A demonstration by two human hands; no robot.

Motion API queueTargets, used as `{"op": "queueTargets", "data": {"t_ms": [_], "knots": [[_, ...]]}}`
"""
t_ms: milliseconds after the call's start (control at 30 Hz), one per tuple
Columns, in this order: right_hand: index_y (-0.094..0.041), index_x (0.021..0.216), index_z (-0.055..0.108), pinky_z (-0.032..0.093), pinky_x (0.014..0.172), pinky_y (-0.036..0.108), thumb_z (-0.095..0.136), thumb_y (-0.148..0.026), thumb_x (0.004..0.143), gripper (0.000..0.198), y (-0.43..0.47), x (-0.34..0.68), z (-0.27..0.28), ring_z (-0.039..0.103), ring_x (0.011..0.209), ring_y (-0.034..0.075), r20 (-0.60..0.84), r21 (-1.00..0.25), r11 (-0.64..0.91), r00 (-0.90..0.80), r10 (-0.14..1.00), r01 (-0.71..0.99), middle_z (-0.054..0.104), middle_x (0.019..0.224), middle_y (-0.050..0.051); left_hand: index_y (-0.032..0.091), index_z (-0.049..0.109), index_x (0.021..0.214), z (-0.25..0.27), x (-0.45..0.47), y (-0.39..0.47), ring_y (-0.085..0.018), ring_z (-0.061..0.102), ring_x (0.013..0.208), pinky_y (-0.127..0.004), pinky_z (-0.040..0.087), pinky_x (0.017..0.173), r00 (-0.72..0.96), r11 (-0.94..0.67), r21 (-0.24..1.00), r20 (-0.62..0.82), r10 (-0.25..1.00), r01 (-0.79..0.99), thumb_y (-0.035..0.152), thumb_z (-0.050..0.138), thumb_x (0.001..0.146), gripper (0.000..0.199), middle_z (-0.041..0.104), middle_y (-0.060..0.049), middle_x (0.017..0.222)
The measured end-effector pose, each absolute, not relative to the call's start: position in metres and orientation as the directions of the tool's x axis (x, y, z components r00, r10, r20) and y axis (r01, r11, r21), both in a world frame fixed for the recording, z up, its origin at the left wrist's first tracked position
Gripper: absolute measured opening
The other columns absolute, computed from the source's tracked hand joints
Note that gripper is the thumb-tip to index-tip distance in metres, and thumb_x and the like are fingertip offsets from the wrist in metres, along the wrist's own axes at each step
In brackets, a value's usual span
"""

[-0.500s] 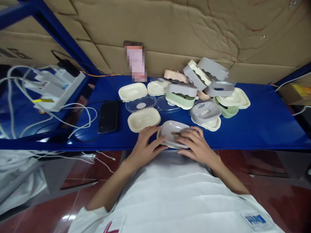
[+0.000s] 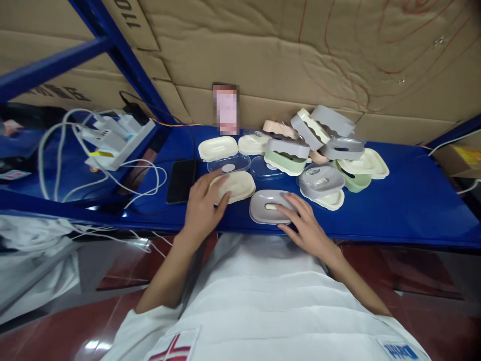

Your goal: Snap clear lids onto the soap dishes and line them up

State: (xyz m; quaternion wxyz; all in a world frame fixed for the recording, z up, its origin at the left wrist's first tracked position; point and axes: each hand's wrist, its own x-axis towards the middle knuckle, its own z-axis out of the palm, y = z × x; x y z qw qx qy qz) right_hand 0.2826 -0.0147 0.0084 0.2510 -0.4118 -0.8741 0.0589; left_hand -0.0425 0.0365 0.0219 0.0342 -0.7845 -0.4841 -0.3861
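My left hand (image 2: 203,203) reaches over the left end of a cream oval soap-dish base (image 2: 238,185), thumb and fingers spread apart. Whether the fingertips touch it I cannot tell. A lilac-grey soap dish (image 2: 259,208) with a slot in its middle lies near the table's front edge; something cream shows through the slot. My right hand (image 2: 304,220) rests on the right side of this dish with its fingers stretched out. Behind my hands lie clear lids (image 2: 267,168) and another cream base (image 2: 218,149).
Grey, green, cream and peach soap-box parts (image 2: 287,149) are heaped at the back right. A black phone (image 2: 181,181) lies left of my left hand, near a white power strip (image 2: 124,145) with tangled cables. Another phone (image 2: 227,110) leans on the cardboard (image 2: 263,60) behind.
My left hand has let go of the lilac-grey dish and moved left to the cream base. The dish now lies on the table under my right hand. The view has shifted slightly.
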Motion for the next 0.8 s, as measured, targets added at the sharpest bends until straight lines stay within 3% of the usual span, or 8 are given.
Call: {"op": "queueTargets", "data": {"t_ms": [133,267,400,467,533,667,733,800], "knots": [[-0.035,0.169,0.034,0.041,0.129,0.061,0.064,-0.037,0.107,0.068,-0.014,0.284,0.011,0.033,0.164,0.034,0.374,-0.388,0.614,-0.491,0.787,0.688,0.038,0.174,0.014,0.018,0.073,0.125,0.036,-0.059,0.072,-0.041,0.058,0.142,-0.059,0.046,0.116,0.270,-0.386,0.212,0.426,0.863,0.898,0.033,0.056,0.105,0.031,0.062,-0.018,0.155],[-0.035,0.174,0.018,0.043,0.127,0.063,0.068,-0.037,0.105,0.086,-0.017,0.287,0.006,0.030,0.165,0.036,0.455,-0.402,0.610,-0.429,0.780,0.683,0.023,0.180,0.015,0.020,0.071,0.114,0.060,-0.048,0.057,-0.033,0.066,0.132,-0.052,0.049,0.114,0.307,-0.467,0.252,0.484,0.819,0.848,0.033,0.050,0.110,0.026,0.070,-0.014,0.144],[-0.048,0.170,0.022,0.041,0.129,0.064,0.086,-0.030,0.091,0.103,-0.027,0.293,-0.015,0.016,0.170,0.032,0.786,-0.123,0.724,-0.378,0.488,0.679,-0.003,0.185,-0.002,0.023,0.068,0.119,0.076,-0.027,0.002,-0.023,0.077,0.110,-0.038,0.059,0.100,0.405,-0.663,0.514,0.531,0.744,0.544,0.031,0.057,0.110,0.017,0.080,-0.007,0.119],[-0.061,0.160,0.036,0.037,0.132,0.064,0.093,-0.032,0.084,0.098,-0.034,0.295,-0.022,0.010,0.171,0.028,0.842,0.046,0.726,-0.418,0.342,0.686,0.003,0.183,-0.013,0.024,0.066,0.126,0.079,-0.018,-0.017,-0.019,0.078,0.091,-0.030,0.062,0.082,0.434,-0.587,0.739,0.433,0.790,0.330,0.035,0.058,0.111,0.020,0.081,-0.003,0.104],[-0.069,0.146,0.051,0.035,0.133,0.067,0.094,-0.037,0.083,0.083,-0.041,0.295,-0.020,0.010,0.171,0.028,0.826,0.115,0.725,-0.471,0.309,0.679,0.022,0.179,-0.018,0.023,0.066,0.126,0.078,-0.009,-0.023,-0.016,0.075,0.074,-0.026,0.059,0.067,0.480,-0.400,0.904,0.287,0.829,0.149,0.038,0.055,0.112,0.024,0.078,-0.001,0.086],[-0.053,0.145,0.064,0.050,0.123,0.063,0.090,-0.034,0.088,0.065,-0.041,0.294,0.002,0.037,0.161,0.037,0.711,-0.004,0.792,-0.555,0.432,0.611,0.056,0.161,-0.003,0.020,0.070,0.125,0.066,0.003,-0.010,-0.012,0.066,0.055,-0.022,0.047,0.047,0.487,-0.130,0.990,0.085,0.869,0.060,0.044,0.048,0.115,0.034,0.071,0.000,0.074],[-0.041,0.155,0.058,0.056,0.118,0.061,0.086,-0.036,0.092,0.069,-0.034,0.292,0.012,0.047,0.155,0.038,0.690,-0.158,0.790,-0.506,0.517,0.592,0.059,0.157,0.007,0.021,0.070,0.130,0.058,0.003,-0.002,-0.014,0.071,0.066,-0.024,0.054,0.054,0.378,-0.260,0.955,0.191,0.906,0.142,0.044,0.051,0.114,0.034,0.076,-0.004,0.091],[-0.036,0.161,0.052,0.054,0.118,0.063,0.082,-0.040,0.095,0.073,-0.025,0.289,0.016,0.052,0.151,0.039,0.698,-0.302,0.736,-0.385,0.603,0.606,0.059,0.156,0.012,0.024,0.069,0.135,0.050,-0.001,0.002,-0.021,0.076,0.100,-0.032,0.065,0.078,0.270,-0.498,0.807,0.426,0.863,0.319,0.042,0.060,0.110,0.032,0.075,-0.010,0.121]]}}
